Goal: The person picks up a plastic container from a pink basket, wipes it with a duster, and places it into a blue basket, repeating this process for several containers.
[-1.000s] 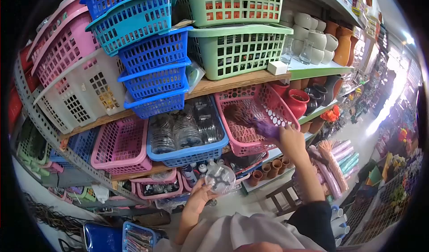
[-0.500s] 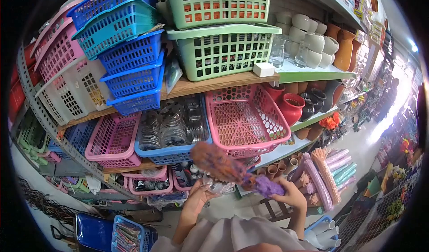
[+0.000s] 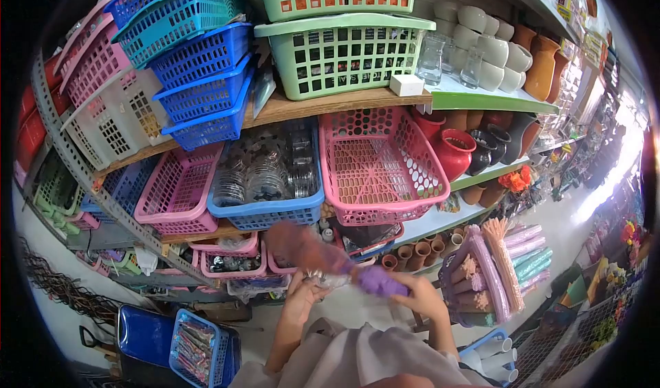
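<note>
My right hand [image 3: 421, 295] is closed around the purple end of a fluffy duster [image 3: 378, 280]. The duster's brown-orange head [image 3: 295, 246] is blurred by motion and stretches up and to the left, in front of the lower shelf. My left hand [image 3: 304, 297] has its fingers closed on a crinkled clear plastic item [image 3: 326, 279], just below the duster. Behind both hands is an empty-looking pink basket [image 3: 381, 175] beside a blue basket [image 3: 268, 216] of wrapped round metallic items.
Stacked blue baskets [image 3: 199, 103] and a green basket [image 3: 347, 58] stand on the wooden shelf [image 3: 302, 109]. Red vases [image 3: 455, 156], glass jars [image 3: 432, 58] and white pots [image 3: 491, 58] are at the right. Glittery rolls [image 3: 489, 278] stand low right.
The duster and my right hand have moved left. My left hand has hardly moved. The view has shifted, and the shelves appear slightly higher.
</note>
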The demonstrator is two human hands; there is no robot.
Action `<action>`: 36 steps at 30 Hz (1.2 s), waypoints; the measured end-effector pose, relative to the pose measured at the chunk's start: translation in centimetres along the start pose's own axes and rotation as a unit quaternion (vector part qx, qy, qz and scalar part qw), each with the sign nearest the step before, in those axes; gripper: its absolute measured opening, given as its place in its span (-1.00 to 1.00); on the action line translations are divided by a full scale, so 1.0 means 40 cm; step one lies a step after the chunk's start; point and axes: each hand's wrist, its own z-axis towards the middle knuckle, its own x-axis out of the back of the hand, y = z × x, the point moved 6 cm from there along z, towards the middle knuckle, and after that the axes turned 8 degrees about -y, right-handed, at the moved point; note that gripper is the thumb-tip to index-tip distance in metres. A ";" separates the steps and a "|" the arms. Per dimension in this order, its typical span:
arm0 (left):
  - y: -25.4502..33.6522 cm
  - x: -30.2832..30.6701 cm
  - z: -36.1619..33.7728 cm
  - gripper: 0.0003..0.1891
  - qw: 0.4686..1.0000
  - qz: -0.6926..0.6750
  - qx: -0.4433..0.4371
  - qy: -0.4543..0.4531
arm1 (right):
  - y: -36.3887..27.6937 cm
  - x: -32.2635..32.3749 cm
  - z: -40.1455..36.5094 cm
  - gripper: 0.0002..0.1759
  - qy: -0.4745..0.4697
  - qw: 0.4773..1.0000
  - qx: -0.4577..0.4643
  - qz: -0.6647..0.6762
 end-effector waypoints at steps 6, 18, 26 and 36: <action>0.003 0.021 0.003 -0.61 0.999 0.051 0.006 0.007 | -0.009 0.046 -0.042 -0.45 -0.031 0.999 -0.025 0.004; 0.036 0.003 -0.005 -0.61 0.994 0.104 -0.023 0.007 | 0.018 -0.013 -0.041 -0.49 0.001 0.991 -0.130 0.033; -0.009 0.024 -0.012 -0.58 0.995 0.097 -0.012 0.002 | -0.010 -0.044 0.003 -0.42 0.012 1.000 -0.016 -0.024; -0.032 0.079 -0.019 -0.61 0.997 -0.032 -0.064 0.010 | 0.023 -0.050 -0.036 -0.41 -0.082 0.996 0.028 0.035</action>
